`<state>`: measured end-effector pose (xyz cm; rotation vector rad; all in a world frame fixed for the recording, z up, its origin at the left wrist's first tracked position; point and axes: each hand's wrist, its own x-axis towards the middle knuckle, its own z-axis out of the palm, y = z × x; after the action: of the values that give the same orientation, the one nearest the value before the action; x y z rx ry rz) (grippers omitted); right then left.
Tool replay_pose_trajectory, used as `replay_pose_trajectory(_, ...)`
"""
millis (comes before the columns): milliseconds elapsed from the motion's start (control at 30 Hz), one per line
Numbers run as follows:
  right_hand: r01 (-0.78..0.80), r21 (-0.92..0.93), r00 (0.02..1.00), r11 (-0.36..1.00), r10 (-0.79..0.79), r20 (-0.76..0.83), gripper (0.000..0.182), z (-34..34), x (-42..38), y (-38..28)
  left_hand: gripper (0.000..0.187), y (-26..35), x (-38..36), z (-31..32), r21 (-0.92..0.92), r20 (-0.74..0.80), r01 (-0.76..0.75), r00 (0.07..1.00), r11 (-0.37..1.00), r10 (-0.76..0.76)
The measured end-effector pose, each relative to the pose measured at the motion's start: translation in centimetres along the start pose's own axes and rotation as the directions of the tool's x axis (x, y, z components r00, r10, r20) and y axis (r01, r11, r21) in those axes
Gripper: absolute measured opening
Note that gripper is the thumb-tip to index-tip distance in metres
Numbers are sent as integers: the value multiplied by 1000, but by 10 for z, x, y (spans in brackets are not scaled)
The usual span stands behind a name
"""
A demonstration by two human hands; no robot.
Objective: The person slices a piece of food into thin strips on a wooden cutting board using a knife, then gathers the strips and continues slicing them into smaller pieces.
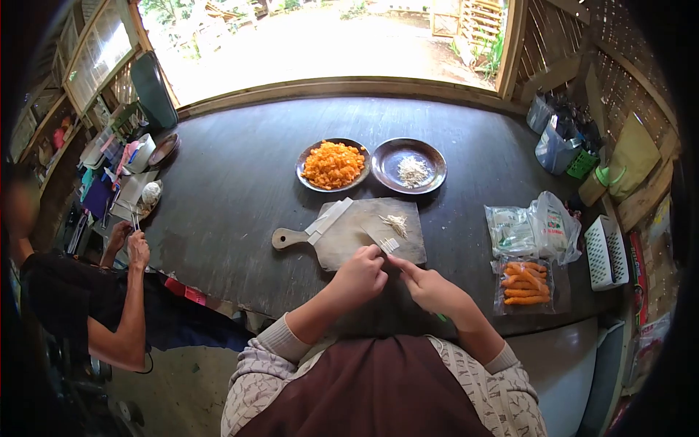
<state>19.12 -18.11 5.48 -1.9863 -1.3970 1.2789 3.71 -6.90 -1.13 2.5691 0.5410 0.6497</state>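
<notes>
A wooden cutting board (342,244) with a handle lies before me on the dark table. My right hand (437,293) is closed around a knife (373,231), its thin blade pointing up and left over the board. A bit of green shows below that hand. My left hand (362,275) has its fingers curled at the board's near edge, pressed close beside the blade and a cut white food piece (390,245); its grip is partly hidden. Thin white shreds (396,224) lie in a small pile beyond the blade. Long white slabs (330,220) rest near the board's handle.
Beyond the board stand a plate heaped with chopped orange food (333,164) and a brown plate (386,171) holding white shreds. On the right are bagged carrots (526,282), plastic packs (535,226) and a white basket (606,253). Another person (120,320) works at left.
</notes>
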Motion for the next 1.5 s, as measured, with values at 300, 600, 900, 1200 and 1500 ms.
replay_pose_trajectory(300,223,-109,961,969,-237,-139,45,22,23,28,21,-1,-1,1,-4,18,-2,1000,1000,2)
replay_pose_trajectory(600,164,14,980,986,-161,-113,45,17,6,24,22,-2,-1,0,13,28,-1,1000,1000,1)
replay_pose_trajectory(900,42,24,999,999,-42,-8,44,6,-5,8,20,-1,0,-1,17,11,7,1000,1000,-8)
replay_pose_trajectory(1200,161,-62,982,985,-166,-86,44,15,18,18,19,3,-2,-3,-13,24,40,999,999,-40)
replay_pose_trajectory(1500,185,-53,975,981,-190,-115,43,19,13,26,23,1,-1,-3,7,36,35,999,999,-36)
